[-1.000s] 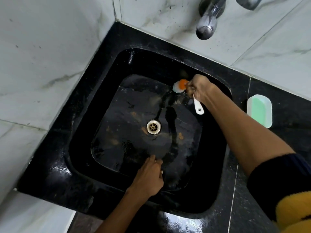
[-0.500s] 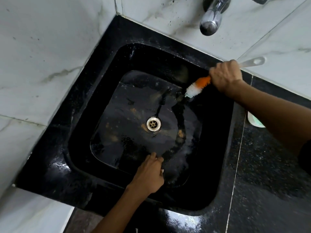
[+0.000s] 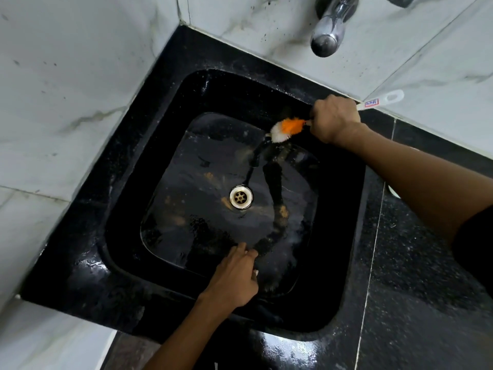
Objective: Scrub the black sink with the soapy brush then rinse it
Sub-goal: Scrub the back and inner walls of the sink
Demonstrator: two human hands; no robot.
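While the right hand (image 3: 334, 120) is gripping one brush (image 3: 286, 127) at the sink's (image 3: 128, 284) upper right, the left hand (image 3: 234, 279) is resting inside, fingers loosely curled, near one drain (image 3: 241, 196).

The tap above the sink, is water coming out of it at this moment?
No, the spout of the tap shows no stream below it, and nothing falls into the sink while the right hand holds the brush.

Glossy, wet black stone sink (image 3: 128, 265); polished chrome tap (image 3: 330, 25); shiny metal drain (image 3: 240, 197); veined marble-look wall tiles (image 3: 66, 76); white plastic brush handle (image 3: 381, 100).
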